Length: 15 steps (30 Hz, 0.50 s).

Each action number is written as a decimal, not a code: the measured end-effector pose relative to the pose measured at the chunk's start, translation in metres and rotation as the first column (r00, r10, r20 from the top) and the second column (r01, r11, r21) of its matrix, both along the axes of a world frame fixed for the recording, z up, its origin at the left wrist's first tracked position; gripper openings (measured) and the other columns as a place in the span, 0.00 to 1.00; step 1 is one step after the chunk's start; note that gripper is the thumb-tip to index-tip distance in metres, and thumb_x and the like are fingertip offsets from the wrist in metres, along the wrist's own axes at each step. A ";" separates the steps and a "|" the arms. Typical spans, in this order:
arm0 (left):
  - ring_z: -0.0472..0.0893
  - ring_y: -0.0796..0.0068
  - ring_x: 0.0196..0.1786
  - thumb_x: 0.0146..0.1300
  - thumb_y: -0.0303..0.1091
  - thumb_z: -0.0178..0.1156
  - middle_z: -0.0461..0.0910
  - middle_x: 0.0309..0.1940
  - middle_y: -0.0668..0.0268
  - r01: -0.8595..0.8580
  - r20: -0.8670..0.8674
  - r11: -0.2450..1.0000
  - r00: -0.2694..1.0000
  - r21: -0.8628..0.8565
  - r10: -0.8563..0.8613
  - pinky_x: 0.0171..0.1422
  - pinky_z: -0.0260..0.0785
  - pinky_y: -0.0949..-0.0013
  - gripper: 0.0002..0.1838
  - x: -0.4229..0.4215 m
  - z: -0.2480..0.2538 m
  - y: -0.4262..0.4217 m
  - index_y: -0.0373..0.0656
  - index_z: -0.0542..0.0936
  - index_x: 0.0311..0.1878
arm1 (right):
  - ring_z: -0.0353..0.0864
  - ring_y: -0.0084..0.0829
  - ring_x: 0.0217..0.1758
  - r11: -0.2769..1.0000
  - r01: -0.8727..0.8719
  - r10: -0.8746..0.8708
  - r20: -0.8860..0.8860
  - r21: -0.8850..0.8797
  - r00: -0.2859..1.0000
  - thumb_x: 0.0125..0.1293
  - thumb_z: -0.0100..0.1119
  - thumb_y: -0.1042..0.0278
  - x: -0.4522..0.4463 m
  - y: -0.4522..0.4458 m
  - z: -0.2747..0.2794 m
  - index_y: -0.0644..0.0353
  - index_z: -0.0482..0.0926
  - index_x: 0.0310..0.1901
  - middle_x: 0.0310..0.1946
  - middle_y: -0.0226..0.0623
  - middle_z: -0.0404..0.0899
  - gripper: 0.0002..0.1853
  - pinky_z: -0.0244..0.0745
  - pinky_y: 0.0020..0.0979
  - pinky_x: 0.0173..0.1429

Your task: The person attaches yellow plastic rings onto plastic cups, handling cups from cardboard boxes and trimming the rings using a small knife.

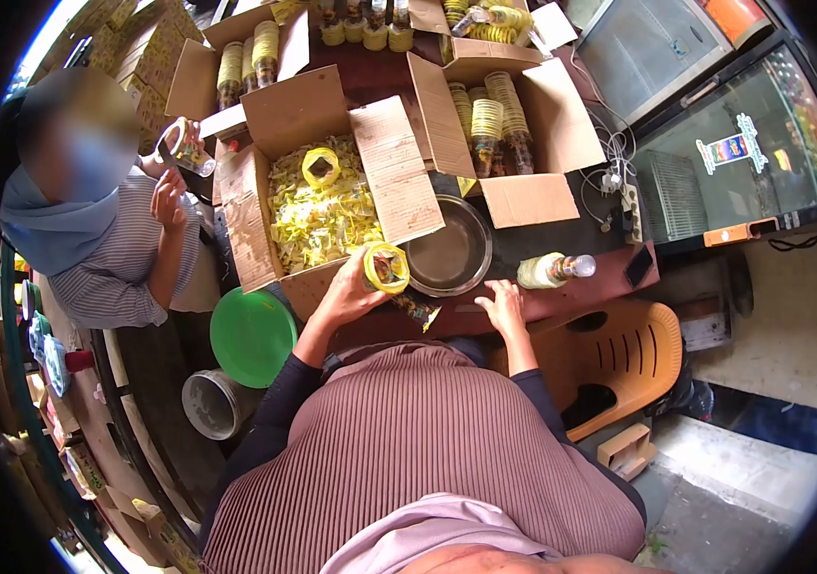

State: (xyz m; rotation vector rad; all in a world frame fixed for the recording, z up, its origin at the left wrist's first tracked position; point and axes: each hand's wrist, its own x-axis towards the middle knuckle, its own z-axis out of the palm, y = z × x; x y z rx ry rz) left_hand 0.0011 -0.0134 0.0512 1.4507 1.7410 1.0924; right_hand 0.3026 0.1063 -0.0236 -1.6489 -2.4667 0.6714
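My left hand (349,295) is wrapped around a clear plastic cup (387,269) with a yellow rim, tilted so its mouth faces me; something dark and reddish shows inside. Just below the cup lies a dark printed packet (416,311) at the table edge. My right hand (504,308) rests over the table edge with its fingers apart, holding nothing. Beyond it, a stack of pale yellow-rimmed cups (542,272) lies on its side, a clear cup end pointing right. A round metal basin (449,246) sits between my hands, farther back.
An open carton (253,215) full of yellow wrappers (318,215) stands left of the basin. Behind are cartons (562,124) of stacked cups. A co-worker (126,249) at left holds a cup. A phone (638,266), orange chair (619,364) and green tub (253,335) are nearby.
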 end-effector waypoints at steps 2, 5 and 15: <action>0.77 0.57 0.56 0.45 0.42 0.77 0.77 0.52 0.52 0.024 0.034 0.999 0.999 -0.047 -0.022 0.60 0.69 0.61 0.42 0.003 0.012 0.004 0.34 0.67 0.60 | 0.77 0.45 0.47 0.997 -0.062 0.072 -0.292 0.044 0.954 0.56 0.67 0.66 -0.017 0.010 0.007 0.59 0.79 0.44 0.41 0.41 0.78 0.14 0.72 0.41 0.52; 0.75 0.53 0.59 0.46 0.41 0.74 0.75 0.55 0.48 0.032 -0.081 0.995 0.996 -0.096 -0.040 0.63 0.68 0.59 0.41 0.007 0.012 0.003 0.36 0.67 0.61 | 0.77 0.44 0.43 0.990 -0.120 0.141 -0.476 0.075 0.868 0.59 0.65 0.65 -0.069 0.005 0.061 0.61 0.78 0.38 0.37 0.42 0.77 0.10 0.73 0.40 0.48; 0.79 0.45 0.41 0.43 0.48 0.74 0.78 0.36 0.48 0.170 -0.189 0.978 0.963 -0.121 -0.191 0.42 0.72 0.53 0.35 0.014 0.021 -0.007 0.37 0.67 0.46 | 0.77 0.43 0.39 0.727 -0.513 0.622 -0.122 0.456 0.773 0.56 0.55 0.69 -0.152 -0.014 0.086 0.60 0.72 0.31 0.30 0.43 0.75 0.05 0.72 0.41 0.42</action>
